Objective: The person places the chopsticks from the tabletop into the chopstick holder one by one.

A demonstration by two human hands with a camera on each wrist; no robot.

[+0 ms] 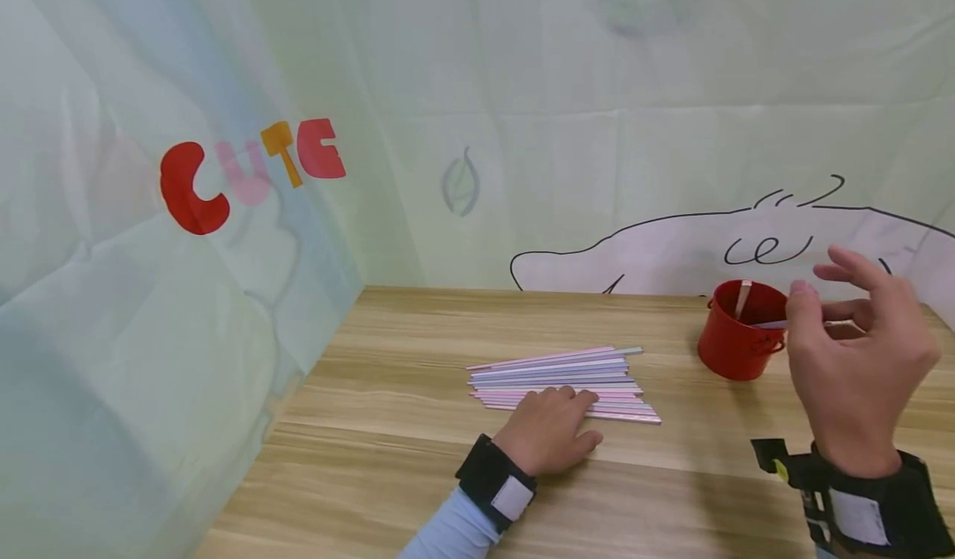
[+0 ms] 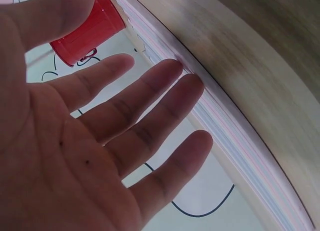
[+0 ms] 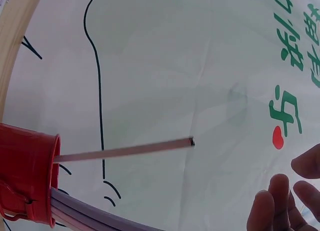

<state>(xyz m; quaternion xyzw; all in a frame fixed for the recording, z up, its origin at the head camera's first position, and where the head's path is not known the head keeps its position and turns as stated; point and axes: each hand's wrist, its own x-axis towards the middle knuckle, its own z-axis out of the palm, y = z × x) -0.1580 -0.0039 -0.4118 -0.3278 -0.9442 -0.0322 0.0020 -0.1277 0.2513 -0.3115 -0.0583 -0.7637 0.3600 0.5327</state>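
Observation:
Pastel pink, lilac and white straws [image 1: 555,374] lie in a loose row on the wooden table. My left hand [image 1: 548,430] rests over their near edge; in the left wrist view its straight, spread fingertips [image 2: 192,88] touch the straws. A small red bucket [image 1: 727,347] stands to the right, with several straws inside leaning on its rim. One pink straw [image 3: 125,150] sticks out apart from a purple and pink bunch [image 3: 90,215]. Beside the bucket, raised above the table, is my right hand [image 1: 865,343], with thumb and fingers apart and nothing seen between them.
A pale printed cloth [image 1: 552,70] hangs behind the table [image 1: 373,459] and along its left side. Coloured letters are on the left part. The bucket stands near the table's back edge, its small handle [image 2: 89,55] folded down.

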